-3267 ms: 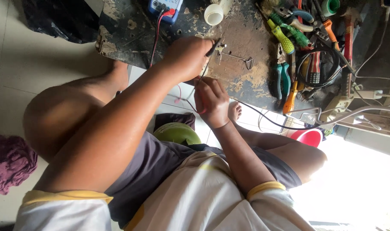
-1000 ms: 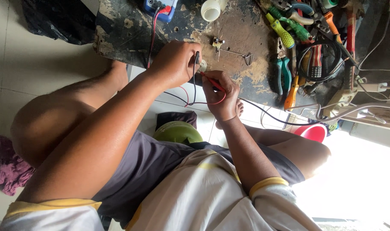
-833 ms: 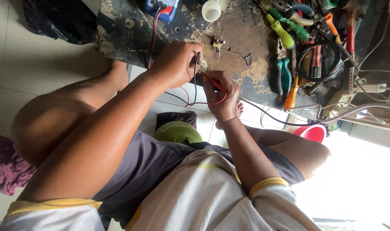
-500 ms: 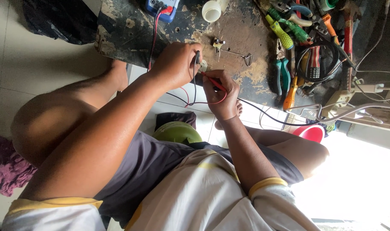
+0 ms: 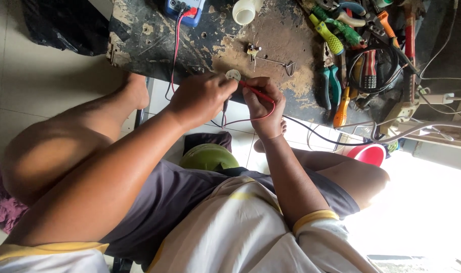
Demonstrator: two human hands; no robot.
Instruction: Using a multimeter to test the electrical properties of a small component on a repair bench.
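Observation:
My left hand (image 5: 200, 98) pinches a small round pale disc (image 5: 233, 75) and holds a black probe that points down from the fist. My right hand (image 5: 263, 103) grips a red probe (image 5: 254, 91), its tip pointing at the disc. The red lead loops under my right hand. Both hands hover at the near edge of a dirty, worn workboard (image 5: 154, 45). A blue multimeter (image 5: 185, 9) with red and black leads plugged in lies at the board's far side.
A white cup (image 5: 245, 10) and a small metal part with a wire hook (image 5: 271, 58) lie on the board. Screwdrivers, pliers (image 5: 331, 86) and coiled cables crowd the right. A red bowl (image 5: 367, 154) and a green rounded object (image 5: 207, 156) sit below, between my legs.
Earlier my hands worked higher up on the board; over the last second they stay almost still, the red probe held near the disc.

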